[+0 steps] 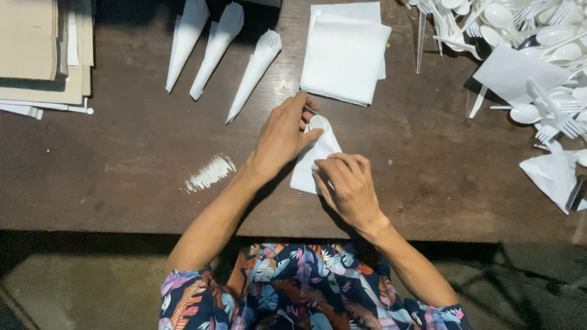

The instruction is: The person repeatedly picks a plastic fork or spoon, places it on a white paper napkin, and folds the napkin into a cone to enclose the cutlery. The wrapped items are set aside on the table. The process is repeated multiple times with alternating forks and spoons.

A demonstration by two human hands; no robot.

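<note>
Table point(122, 159): dark wooden top, scratched, with a white smear point(210, 172) left of our arms.
Cutlery heap point(538, 36): many white plastic spoons and forks at the far right, with a few loose white sheets among them.
Paper pile point(43, 55): beige and white sheets at the far left corner.
Napkin stack point(345, 55): square white napkins, just beyond our hands.
Finished cones point(220, 52): three rolled white wraps lying side by side, well apart from the heap.
Napkin in work point(312, 160): near the front middle of the table, half folded, with white plastic cutlery point(317, 122) showing at its top.
Left hand point(282, 135): fingers pressed together and curled over the top of the fold, thumb on the paper.
Right hand point(347, 186): fingers bent, pinching the lower edge of the napkin.
Handling: we judge the napkin very light, soft and easy to tear; the cutlery inside is stiff but slippery. Best hold is on the folded edge, pressing over the cutlery.
</note>
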